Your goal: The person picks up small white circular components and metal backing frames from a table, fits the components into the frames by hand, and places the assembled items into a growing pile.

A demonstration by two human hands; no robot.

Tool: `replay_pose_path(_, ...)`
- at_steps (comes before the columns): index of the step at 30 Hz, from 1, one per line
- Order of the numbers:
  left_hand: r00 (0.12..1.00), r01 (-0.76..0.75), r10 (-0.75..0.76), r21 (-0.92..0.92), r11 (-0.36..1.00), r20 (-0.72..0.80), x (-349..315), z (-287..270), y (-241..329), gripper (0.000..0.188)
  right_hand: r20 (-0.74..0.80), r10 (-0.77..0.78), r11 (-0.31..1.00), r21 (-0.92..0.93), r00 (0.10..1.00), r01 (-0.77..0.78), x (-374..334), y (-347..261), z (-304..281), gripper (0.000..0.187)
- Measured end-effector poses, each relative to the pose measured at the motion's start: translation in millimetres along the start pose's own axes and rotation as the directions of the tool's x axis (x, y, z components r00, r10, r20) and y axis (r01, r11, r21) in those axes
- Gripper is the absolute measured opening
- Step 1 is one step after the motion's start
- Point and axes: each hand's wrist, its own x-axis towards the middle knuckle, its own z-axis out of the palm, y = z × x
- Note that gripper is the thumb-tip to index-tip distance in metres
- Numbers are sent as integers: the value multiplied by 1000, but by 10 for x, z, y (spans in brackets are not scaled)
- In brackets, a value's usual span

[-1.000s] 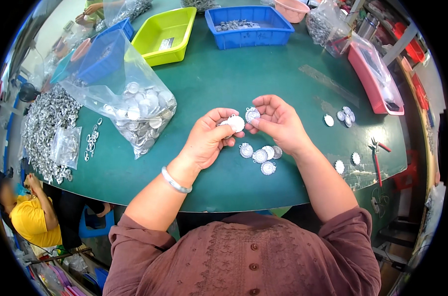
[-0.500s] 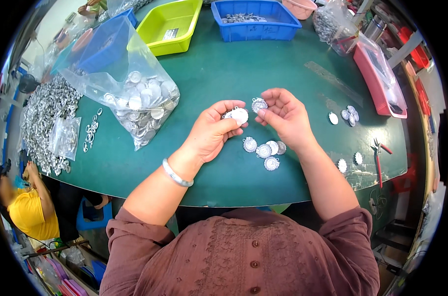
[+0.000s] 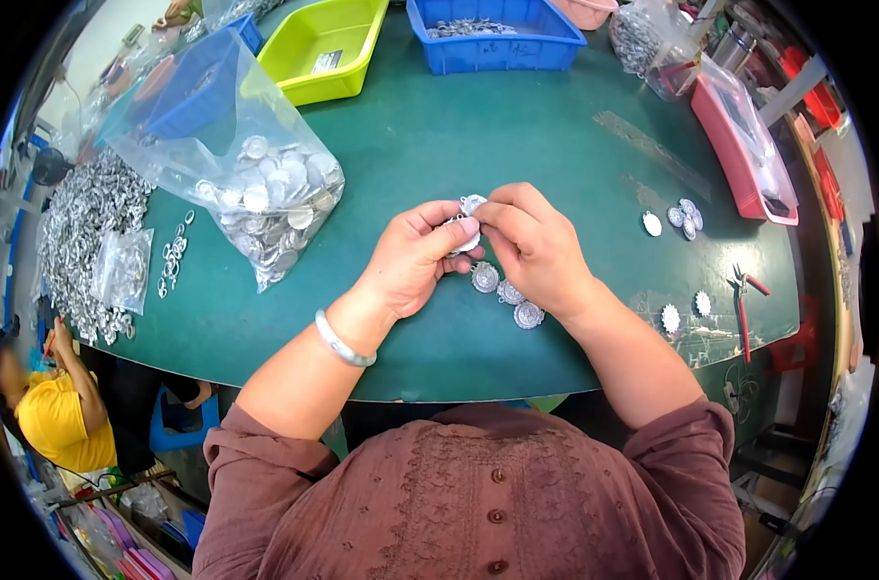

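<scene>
My left hand (image 3: 409, 256) is closed around a small stack of round silver medal pendants (image 3: 467, 245), its thumb lying across the top. My right hand (image 3: 536, 246) meets it, thumb and fingertips pinched at a silver pendant (image 3: 472, 204) at the upper edge of the stack. The right fingers partly hide what they grip. Just below the hands, several patterned pendants (image 3: 527, 315) lie on the green table, some covered by my right hand. A clear plastic bag (image 3: 283, 198) full of silver discs rests to the left.
Far left are a heap of small silver parts (image 3: 87, 232) and loose clasps (image 3: 173, 259). Yellow-green (image 3: 338, 82) and blue (image 3: 502, 53) bins stand behind. To the right are more pendants (image 3: 686, 219), pliers (image 3: 744, 309) and a pink tray (image 3: 744, 155). A person in yellow (image 3: 67, 420) sits left.
My right hand has moved left with its pendant, from apart to touching the stack in my left hand. Its fingers have closed in, and it now covers some of the table pendants.
</scene>
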Motion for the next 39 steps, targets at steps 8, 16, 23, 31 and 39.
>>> replay_pose_path(8,999,-19,23,97,995,-43,20,-38,26,16,-34,205,943,275,978,-188,-38,122,-38,14)
replay_pose_path(16,1000,-13,12,138,990,5,-1,-33,26,17,350,571,463,610,743,-643,-14,94,-70,14)
replay_pose_path(23,999,17,-18,8,1000,34,16,-40,48,21,389,598,346,663,701,-664,-3,113,-113,15)
replay_pose_path(31,999,33,-30,-69,997,44,-3,-30,78,23,394,608,305,686,689,-661,-8,139,-120,15)
replay_pose_path(39,999,18,-18,-3,1000,-42,-5,-46,51,20,402,626,261,698,668,-666,-7,144,-118,15)
